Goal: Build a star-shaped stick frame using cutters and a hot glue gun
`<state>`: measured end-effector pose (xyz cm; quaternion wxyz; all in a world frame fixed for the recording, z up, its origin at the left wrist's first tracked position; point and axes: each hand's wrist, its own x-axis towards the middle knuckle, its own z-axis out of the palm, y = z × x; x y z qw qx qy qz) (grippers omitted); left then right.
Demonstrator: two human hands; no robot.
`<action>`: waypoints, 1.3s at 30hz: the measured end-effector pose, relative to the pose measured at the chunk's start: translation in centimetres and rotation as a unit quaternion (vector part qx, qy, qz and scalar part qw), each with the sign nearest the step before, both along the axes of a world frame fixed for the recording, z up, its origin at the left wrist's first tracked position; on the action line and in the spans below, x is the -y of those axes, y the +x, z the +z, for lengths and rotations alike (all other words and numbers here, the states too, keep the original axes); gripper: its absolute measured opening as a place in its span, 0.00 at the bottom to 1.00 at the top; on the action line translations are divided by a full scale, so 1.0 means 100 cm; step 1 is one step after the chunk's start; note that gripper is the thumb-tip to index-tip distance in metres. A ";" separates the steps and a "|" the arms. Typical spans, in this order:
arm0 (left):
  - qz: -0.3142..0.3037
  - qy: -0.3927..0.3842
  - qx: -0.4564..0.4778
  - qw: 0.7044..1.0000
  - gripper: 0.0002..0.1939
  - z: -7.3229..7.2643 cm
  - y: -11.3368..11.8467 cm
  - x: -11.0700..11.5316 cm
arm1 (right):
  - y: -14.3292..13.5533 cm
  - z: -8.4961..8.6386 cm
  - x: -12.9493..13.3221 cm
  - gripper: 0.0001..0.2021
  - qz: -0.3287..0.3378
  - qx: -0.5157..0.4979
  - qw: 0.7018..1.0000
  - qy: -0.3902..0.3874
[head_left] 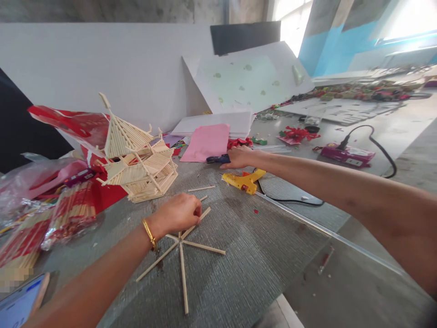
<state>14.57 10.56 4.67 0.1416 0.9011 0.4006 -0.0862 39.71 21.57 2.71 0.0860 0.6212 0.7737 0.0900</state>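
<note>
Wooden sticks joined at one end form a spoked star on the table. My left hand, with a gold bangle at the wrist, is over the star's far side, fingers curled in. It hides part of the spokes, and what its fingers hold is hidden. My right hand reaches across and is closed on a tool with dark blue handles, beside a pink sheet. Just nearer than that hand lies a yellow glue gun, a long clear glue stick extending from its back. A loose stick lies beyond my left hand.
A pagoda-like model of sticks stands at left. Plastic packs of sticks and a phone lie near the left edge. A purple box with a cable sits at right. White boards lie behind.
</note>
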 end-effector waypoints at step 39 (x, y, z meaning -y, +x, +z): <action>0.016 -0.013 0.043 0.999 0.08 0.014 -0.007 0.005 | 0.006 0.052 0.060 0.17 0.143 -0.096 0.982 0.081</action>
